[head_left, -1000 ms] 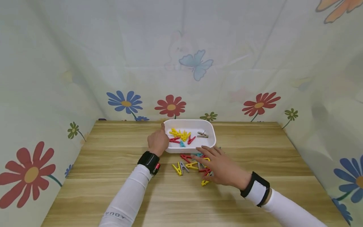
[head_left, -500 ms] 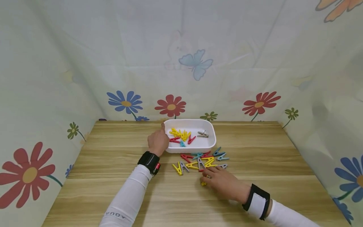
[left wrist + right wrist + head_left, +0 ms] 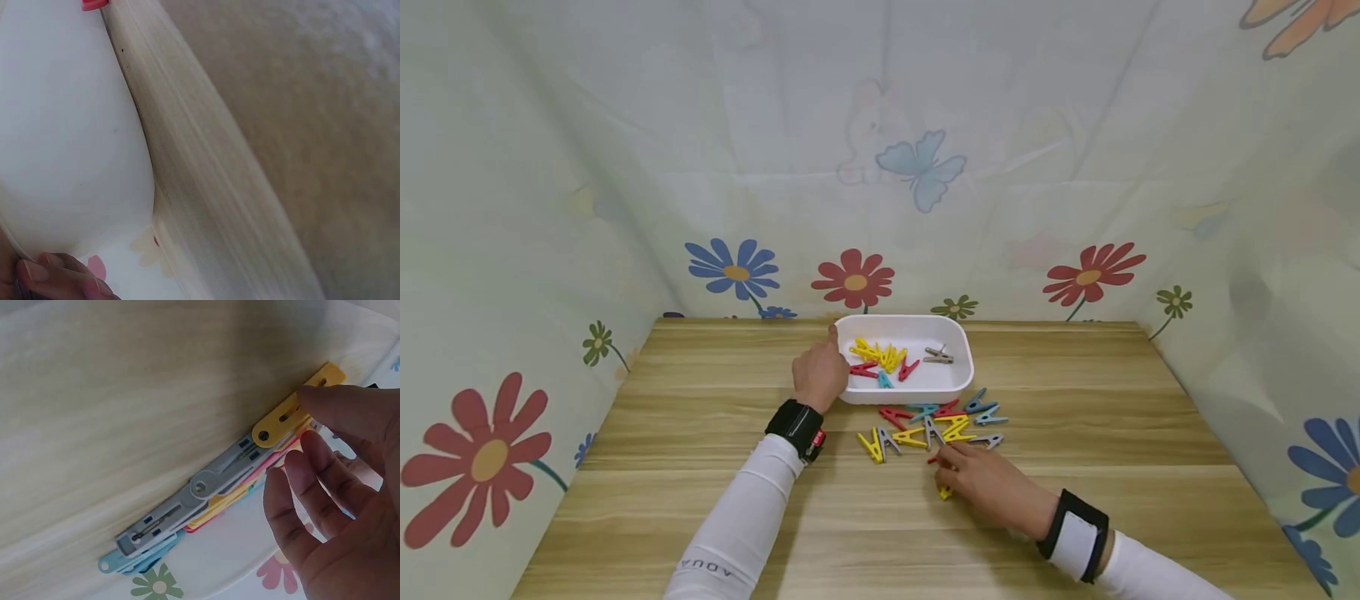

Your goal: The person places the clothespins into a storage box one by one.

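Observation:
My left hand point(image 3: 820, 375) grips the left end of a white plastic tray point(image 3: 955, 392); in the left wrist view its fingers point(image 3: 56, 278) curl against the tray's outer wall. Several yellow, red, light-blue and grey clothespins lie inside the tray. On the table, my right hand point(image 3: 996, 483) pinches a yellow clothespin point(image 3: 275, 425) at the near edge of a loose group, its thumb point(image 3: 337, 409) on one leg. Close beside that clothespin lies a grey one point(image 3: 200, 486). The yellow one is mostly covered by the hand in the head view.
More loose clothespins spread in front of the tray, among them a yellow one point(image 3: 870, 447) at the left and a dark-blue one point(image 3: 979, 402) at the right. The wooden table point(image 3: 715, 500) meets a flower-printed cloth point(image 3: 1000, 217) behind the tray.
My right hand has come down from hovering over the clothespins to the yellow one at the near edge, which has shifted slightly nearer. My left hand and the tray stay in place.

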### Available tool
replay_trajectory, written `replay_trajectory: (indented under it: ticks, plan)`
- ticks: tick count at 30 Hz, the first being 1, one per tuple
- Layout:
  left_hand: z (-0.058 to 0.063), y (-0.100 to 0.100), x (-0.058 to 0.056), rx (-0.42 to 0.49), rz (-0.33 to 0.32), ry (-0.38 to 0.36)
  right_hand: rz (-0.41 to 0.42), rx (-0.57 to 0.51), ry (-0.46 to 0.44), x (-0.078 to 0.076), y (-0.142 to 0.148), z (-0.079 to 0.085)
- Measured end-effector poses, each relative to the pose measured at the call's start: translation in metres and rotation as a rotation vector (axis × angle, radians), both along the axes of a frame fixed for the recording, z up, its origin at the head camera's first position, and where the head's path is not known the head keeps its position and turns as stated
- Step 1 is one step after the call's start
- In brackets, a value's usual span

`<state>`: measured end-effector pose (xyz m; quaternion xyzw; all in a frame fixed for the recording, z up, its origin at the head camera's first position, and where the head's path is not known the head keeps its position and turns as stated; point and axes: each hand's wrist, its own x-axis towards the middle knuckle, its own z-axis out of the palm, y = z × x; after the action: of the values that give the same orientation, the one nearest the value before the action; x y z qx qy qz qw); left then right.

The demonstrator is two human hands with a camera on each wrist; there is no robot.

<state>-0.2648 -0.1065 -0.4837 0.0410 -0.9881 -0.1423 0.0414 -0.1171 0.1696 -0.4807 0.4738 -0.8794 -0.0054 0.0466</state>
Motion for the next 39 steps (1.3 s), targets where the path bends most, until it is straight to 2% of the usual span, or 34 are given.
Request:
replay_trajectory:
  ticks: [5,10,17,23,28,34,39]
  plan:
    - [-0.001,0.0,-0.001,0.0,0.005,-0.004,-0.039,-0.008,-0.048,-0.001,-0.004,0.011]
    - [-0.001,0.0,-0.001,-0.005,0.002,0.007,-0.069,-0.082,-0.055,-0.01,-0.009,0.03]
    - [0.002,-0.001,0.0,-0.006,-0.008,0.015,-0.069,-0.225,0.093,-0.036,-0.013,0.062]
    - [0.003,-0.001,-0.002,0.002,-0.007,-0.01,-0.106,-0.253,0.096,-0.058,-0.019,0.087]
    - [0.003,0.0,-0.002,0.003,-0.006,-0.013,-0.118,-0.273,0.095,-0.077,-0.026,0.097]
    - [0.004,0.0,-0.001,-0.005,-0.009,-0.004,-0.134,-0.3,0.018,-0.102,-0.04,0.105]
    - [0.002,0.0,-0.002,-0.008,-0.005,-0.011,-0.189,-0.295,-0.059,-0.124,-0.053,0.106]
